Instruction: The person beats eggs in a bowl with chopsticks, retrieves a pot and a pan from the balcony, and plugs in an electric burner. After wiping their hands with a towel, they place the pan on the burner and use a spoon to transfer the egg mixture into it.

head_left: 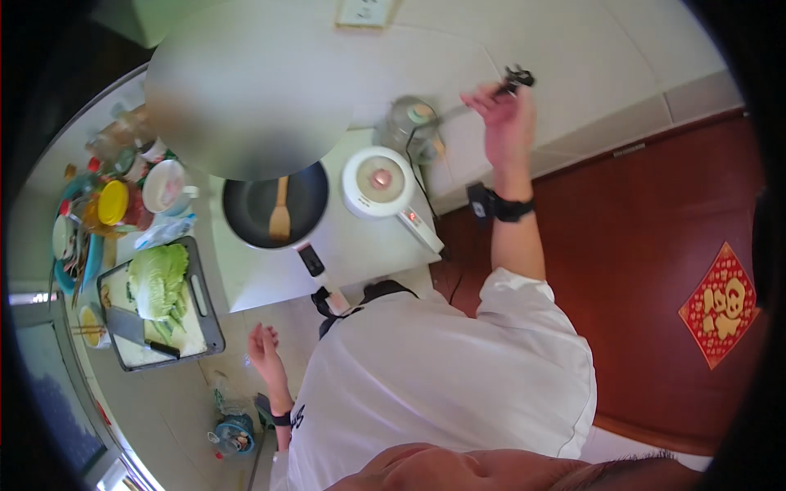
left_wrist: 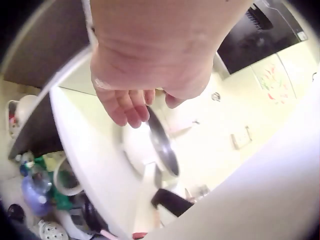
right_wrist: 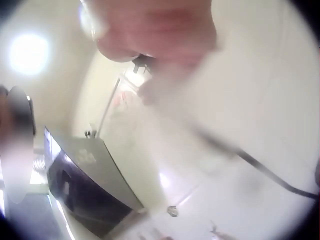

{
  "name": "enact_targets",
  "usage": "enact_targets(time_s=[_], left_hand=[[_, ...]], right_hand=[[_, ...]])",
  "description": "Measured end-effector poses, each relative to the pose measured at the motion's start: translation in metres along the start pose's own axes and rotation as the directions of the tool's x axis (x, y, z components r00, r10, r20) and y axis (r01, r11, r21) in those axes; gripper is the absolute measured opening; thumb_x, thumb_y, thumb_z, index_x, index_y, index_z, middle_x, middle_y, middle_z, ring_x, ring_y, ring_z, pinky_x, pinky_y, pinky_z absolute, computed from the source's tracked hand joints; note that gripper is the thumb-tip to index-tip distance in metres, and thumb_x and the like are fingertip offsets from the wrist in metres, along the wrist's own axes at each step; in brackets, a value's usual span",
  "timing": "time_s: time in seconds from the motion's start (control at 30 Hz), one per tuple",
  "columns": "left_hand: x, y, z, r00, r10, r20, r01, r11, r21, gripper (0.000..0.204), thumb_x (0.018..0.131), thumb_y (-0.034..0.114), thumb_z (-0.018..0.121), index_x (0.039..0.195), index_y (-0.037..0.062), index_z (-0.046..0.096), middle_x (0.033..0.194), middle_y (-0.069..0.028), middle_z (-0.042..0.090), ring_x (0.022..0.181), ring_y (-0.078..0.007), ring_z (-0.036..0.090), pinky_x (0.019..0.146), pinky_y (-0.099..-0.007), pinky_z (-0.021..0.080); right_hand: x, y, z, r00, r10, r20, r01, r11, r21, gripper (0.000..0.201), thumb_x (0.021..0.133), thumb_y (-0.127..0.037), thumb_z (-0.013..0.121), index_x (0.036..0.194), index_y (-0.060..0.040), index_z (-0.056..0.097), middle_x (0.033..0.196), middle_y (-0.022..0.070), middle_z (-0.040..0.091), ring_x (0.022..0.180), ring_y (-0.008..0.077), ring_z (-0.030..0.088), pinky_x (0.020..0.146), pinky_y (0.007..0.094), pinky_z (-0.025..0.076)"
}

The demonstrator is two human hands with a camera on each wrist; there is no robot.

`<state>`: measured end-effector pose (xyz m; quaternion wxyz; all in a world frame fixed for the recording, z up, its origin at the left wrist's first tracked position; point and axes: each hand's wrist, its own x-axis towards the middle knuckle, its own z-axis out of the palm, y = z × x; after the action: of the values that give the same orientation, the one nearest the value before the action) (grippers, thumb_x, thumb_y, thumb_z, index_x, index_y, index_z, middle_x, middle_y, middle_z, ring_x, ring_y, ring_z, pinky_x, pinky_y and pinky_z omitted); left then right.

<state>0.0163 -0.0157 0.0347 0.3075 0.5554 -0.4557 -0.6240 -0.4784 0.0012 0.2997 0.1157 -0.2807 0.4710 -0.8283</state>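
My right hand is raised toward the tiled wall and pinches a black plug, whose cord runs down past a glass kettle. The right wrist view is blurred. It shows the hand close up, the plug at its fingers and the dark cord trailing right. My left hand hangs free beside the counter's front edge, fingers relaxed and holding nothing. Seen from the left wrist, the fingers dangle in front of the frying pan and touch nothing.
A frying pan holding a wooden spatula sits on the white counter, beside a white cooker. On the left are a tray with cabbage and a knife, plus bowls and jars. A wall socket is above. Bottles stand on the floor.
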Motion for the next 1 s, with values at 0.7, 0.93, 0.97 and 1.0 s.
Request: enact_targets(time_s=[0.7,0.93,0.97,1.0], left_hand=[[0.02,-0.083,0.44,0.845,-0.422,0.327,0.439,0.898,0.024,0.042,0.088,0.033,0.063,0.112,0.0007,0.053,0.094,-0.0093,0.063,0.084,-0.0243,0.064,0.075,-0.0397,0.054],[0.015,-0.087,0.453,0.93,-0.224,0.291,0.268,0.956,-0.12,0.014,0.08,0.008,0.061,0.087,-0.0029,0.054,0.072,-0.0112,0.059,0.059,-0.0223,0.06,0.055,-0.0358,0.052],[0.014,-0.087,0.455,0.94,-0.212,0.266,0.253,0.959,-0.131,0.013,0.079,0.006,0.06,0.085,-0.0035,0.053,0.07,-0.0115,0.058,0.056,-0.0221,0.059,0.053,-0.0358,0.051],[0.012,-0.087,0.456,0.949,-0.202,0.242,0.24,0.961,-0.14,0.012,0.078,0.005,0.059,0.082,-0.0041,0.053,0.067,-0.0117,0.057,0.053,-0.0219,0.058,0.051,-0.0357,0.051]], right_hand=[[-0.284,0.137,-0.342,0.891,0.45,-0.065,-0.332,0.548,-0.768,0.026,0.091,-0.024,0.059,0.094,0.0018,0.063,0.07,0.0132,0.061,0.067,0.0149,0.056,0.064,0.0329,0.044],[-0.294,0.174,-0.326,0.706,0.708,0.032,-0.621,0.64,-0.453,0.023,0.093,-0.02,0.056,0.091,0.0018,0.062,0.07,0.0097,0.061,0.066,0.0167,0.056,0.063,0.0328,0.044],[-0.296,0.173,-0.325,0.723,0.691,0.019,-0.598,0.638,-0.485,0.023,0.095,-0.02,0.055,0.091,0.0014,0.063,0.068,0.0036,0.058,0.063,0.0118,0.051,0.059,0.0297,0.041],[-0.297,0.171,-0.323,0.738,0.675,0.006,-0.575,0.634,-0.518,0.024,0.096,-0.019,0.053,0.091,0.001,0.064,0.066,-0.0025,0.054,0.06,0.007,0.045,0.055,0.0266,0.037]])
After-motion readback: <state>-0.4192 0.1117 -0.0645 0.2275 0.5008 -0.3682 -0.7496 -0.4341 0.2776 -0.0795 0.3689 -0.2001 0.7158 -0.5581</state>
